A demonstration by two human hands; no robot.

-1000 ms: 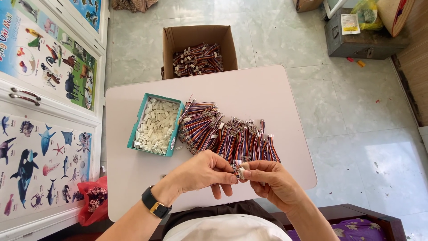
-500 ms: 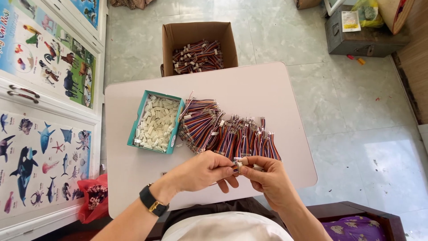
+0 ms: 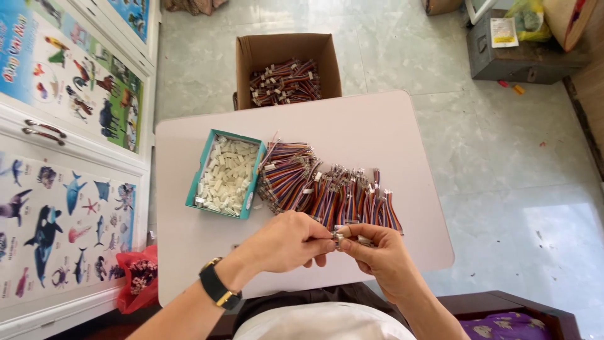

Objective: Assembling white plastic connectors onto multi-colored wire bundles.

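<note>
The small white connector (image 3: 343, 238) sits pinched between both hands at the near edge of the surface (image 3: 377, 126), with a short run of coloured wire trailing from it; it is too small to tell how far the parts are mated. The left hand (image 3: 286, 242), a black watch (image 3: 216, 288) on its wrist, is closed narrowly on it from the left with thumb and fingertips. The right hand (image 3: 380, 252) is closed on it from the right, the wires passing under its fingers.

To do this well, it seems wise to keep both grips close to the joint, so the tiny housing cannot twist, and to push straight along the line of the wires rather than at an angle. Holding the work low over the surface would let a dropped piece land within reach.

Just beyond the hands lies a row of multicoloured wire bundles (image 3: 327, 189), fanned from left to right. Left of them and touching the row's end stands a teal box (image 3: 202, 176) full of white plastic housings (image 3: 228, 173). Farther off, on the floor past the far edge, an open cardboard box (image 3: 286, 47) holds more wire bundles.
</note>
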